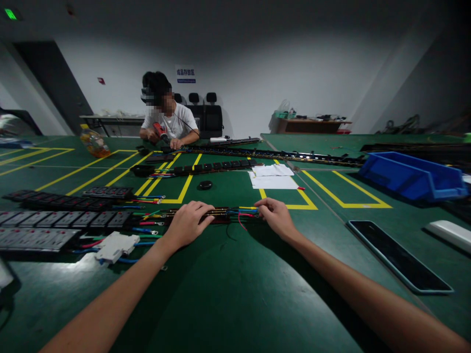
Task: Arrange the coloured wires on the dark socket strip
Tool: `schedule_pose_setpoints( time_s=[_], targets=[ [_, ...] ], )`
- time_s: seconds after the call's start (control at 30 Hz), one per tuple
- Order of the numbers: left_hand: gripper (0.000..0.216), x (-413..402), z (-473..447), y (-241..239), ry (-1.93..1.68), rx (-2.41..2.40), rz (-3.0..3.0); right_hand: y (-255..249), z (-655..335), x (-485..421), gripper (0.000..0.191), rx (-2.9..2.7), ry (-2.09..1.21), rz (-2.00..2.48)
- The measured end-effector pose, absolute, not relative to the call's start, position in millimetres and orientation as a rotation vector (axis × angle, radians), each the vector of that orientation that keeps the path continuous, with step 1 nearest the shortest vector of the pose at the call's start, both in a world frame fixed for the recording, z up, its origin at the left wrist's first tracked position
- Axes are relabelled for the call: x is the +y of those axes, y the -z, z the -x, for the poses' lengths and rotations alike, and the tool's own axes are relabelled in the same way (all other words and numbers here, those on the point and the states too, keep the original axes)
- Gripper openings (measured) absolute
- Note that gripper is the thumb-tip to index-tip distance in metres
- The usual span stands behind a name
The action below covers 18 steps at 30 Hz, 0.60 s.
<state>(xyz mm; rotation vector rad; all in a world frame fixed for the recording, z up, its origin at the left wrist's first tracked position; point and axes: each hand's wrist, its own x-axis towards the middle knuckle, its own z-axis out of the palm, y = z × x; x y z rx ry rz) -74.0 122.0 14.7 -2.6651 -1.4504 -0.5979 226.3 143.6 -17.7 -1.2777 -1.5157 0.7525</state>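
A narrow black strip with brass-coloured bars (221, 212) lies crosswise in front of me on the green table. My left hand (189, 220) rests over it, fingers across the top and thumb on the near side. From its right end run blue, yellow and red wires (245, 210); a thin red wire (242, 223) curls toward me. My right hand (274, 213) pinches the wire ends between thumb and fingers; which wire is hidden. Left of my left hand lie power strips (66, 220) with lugged wires and a white circuit breaker (117, 246).
Across the table, a person (171, 117) holds a red power drill (160, 131) over a long black strip (279, 154). White papers (274, 179), a black round object (205, 185), a blue bin (412, 176), a phone (397, 255) and a bottle (94, 142) are on the table.
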Motion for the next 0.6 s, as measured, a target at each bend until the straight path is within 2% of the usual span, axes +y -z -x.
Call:
schedule_pose_setpoints(
  time_s=[0.6],
  targets=[
    [0.030, 122.5, 74.0, -13.3, 0.625, -1.427, 2.655, 16.2, -229.2, 144.4, 0.028, -1.418, -0.923, 1.167]
  ],
)
